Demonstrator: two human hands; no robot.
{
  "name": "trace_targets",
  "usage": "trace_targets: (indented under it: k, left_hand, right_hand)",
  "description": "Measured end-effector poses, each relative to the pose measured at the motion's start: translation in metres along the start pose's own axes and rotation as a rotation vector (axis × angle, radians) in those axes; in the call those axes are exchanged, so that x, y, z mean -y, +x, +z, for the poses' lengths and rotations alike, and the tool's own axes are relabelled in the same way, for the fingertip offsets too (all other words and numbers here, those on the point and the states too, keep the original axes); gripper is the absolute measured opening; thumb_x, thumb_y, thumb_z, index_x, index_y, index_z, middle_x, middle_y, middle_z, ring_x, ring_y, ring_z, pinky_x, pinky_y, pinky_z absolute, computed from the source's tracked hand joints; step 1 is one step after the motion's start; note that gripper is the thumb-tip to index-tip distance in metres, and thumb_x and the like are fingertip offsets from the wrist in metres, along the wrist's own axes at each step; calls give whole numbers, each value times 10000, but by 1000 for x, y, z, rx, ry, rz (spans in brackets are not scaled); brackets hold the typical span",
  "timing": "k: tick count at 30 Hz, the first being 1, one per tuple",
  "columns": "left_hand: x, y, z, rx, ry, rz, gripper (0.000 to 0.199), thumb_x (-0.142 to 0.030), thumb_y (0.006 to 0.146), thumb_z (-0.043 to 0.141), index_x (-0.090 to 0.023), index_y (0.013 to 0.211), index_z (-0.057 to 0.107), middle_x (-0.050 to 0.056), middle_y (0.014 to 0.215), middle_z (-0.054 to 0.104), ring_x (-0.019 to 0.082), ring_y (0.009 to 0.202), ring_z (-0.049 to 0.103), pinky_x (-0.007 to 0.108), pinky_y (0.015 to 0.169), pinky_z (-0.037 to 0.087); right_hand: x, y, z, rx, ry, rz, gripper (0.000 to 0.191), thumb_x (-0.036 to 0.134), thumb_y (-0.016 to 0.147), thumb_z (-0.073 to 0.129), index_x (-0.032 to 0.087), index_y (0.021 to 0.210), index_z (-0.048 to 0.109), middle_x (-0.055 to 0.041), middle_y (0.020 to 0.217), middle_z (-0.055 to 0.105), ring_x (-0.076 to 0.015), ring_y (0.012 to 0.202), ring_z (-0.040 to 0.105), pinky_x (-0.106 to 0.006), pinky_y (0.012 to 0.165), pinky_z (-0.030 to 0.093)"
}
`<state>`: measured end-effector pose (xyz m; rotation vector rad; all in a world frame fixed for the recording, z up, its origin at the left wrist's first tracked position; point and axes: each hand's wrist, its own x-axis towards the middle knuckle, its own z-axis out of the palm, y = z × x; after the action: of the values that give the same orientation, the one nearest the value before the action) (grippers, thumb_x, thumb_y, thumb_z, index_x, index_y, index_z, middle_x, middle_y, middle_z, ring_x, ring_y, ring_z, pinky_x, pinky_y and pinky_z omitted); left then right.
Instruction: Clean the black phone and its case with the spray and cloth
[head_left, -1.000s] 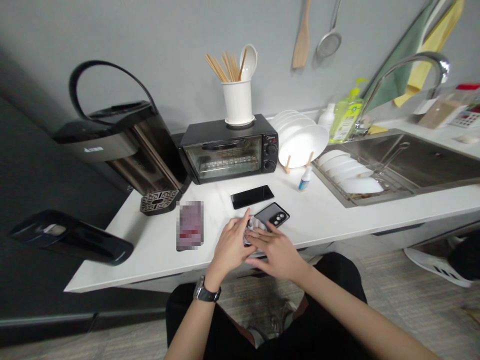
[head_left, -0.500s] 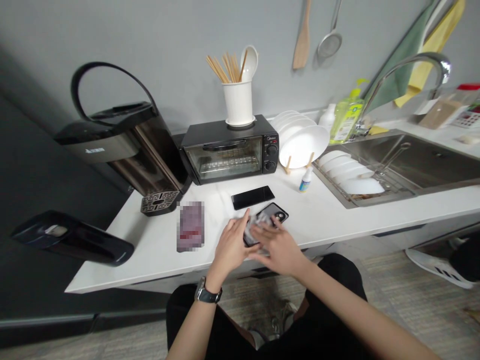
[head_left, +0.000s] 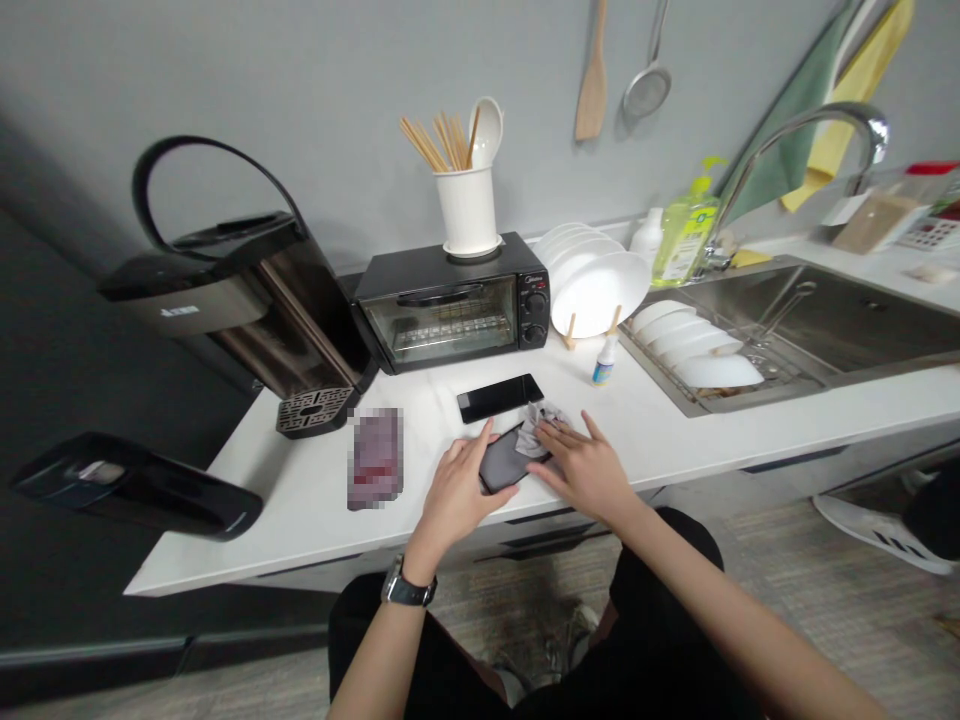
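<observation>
A dark grey phone [head_left: 501, 462] lies back up near the counter's front edge. My left hand [head_left: 459, 484] holds its left end, with the thumb at the near edge and the fingers at the far edge. Under the fingers of my right hand [head_left: 589, 468] a crumpled grey cloth [head_left: 534, 432] is pressed on the phone's right part, hiding the camera end. Just beyond lies a flat black slab [head_left: 500, 398] that looks like a second phone. Farther right stands a small white spray bottle [head_left: 604, 362] with a blue label.
A blurred-out purplish packet [head_left: 376, 455] and a dark flask-like object [head_left: 150, 490] lie on the left. Behind stand a water dispenser [head_left: 247, 300], a toaster oven [head_left: 454, 315] and racked plates [head_left: 600, 295]. The sink [head_left: 847, 330] with bowls is at right.
My right hand has slid the cloth rightward along the phone, so its left part now shows and the camera end is covered. My left hand keeps its hold. The view has shifted slightly.
</observation>
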<state>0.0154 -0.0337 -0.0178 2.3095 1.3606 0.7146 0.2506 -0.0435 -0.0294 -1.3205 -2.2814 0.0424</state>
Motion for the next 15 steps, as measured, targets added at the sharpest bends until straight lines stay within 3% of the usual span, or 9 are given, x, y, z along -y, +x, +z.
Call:
trace_targets:
  k: [2, 4, 7, 11, 15]
  left_hand:
    - [0, 0, -1, 8, -10, -7, 1108, -340, 864, 840, -360, 1694, 107, 48, 1496, 616, 301, 1279, 536, 470, 1111, 442]
    - [0, 0, -1, 16, -22, -20, 1103, -321, 863, 841, -361, 1693, 116, 51, 1490, 618, 302, 1281, 536, 468, 1110, 440]
    - [0, 1, -1, 25, -23, -60, 1111, -317, 847, 855, -350, 1693, 136, 74, 1446, 633, 308, 1255, 547, 471, 1093, 451]
    - [0, 4, -3, 51, -36, -81, 1098, -326, 861, 840, -353, 1695, 126, 74, 1456, 623, 310, 1261, 535, 483, 1105, 443]
    - [0, 3, -5, 90, -60, -65, 1126, -208, 858, 810, -372, 1697, 77, 42, 1523, 589, 299, 1270, 511, 468, 1115, 432]
  right_hand:
    - [2, -3, 1, 75, 77, -125, 634, 622, 1014, 577, 179, 1466, 606, -143, 1485, 639, -332, 1408, 584, -611, 1263, 295]
    - [7, -7, 5, 124, 149, -195, 613, 615, 1028, 557, 214, 1491, 581, -103, 1509, 626, -297, 1436, 557, -581, 1272, 300]
    - [17, -10, 14, 57, 106, -72, 550, 522, 1071, 514, 218, 1529, 539, -104, 1564, 571, -310, 1469, 513, -624, 1287, 235]
    - [37, -5, 22, -11, 16, 90, 717, 557, 1024, 576, 150, 1597, 437, -164, 1638, 460, -392, 1513, 432, -688, 1284, 170]
    - [47, 2, 22, 83, 116, -62, 777, 645, 979, 605, 149, 1564, 485, -166, 1599, 518, -373, 1496, 463, -647, 1291, 217]
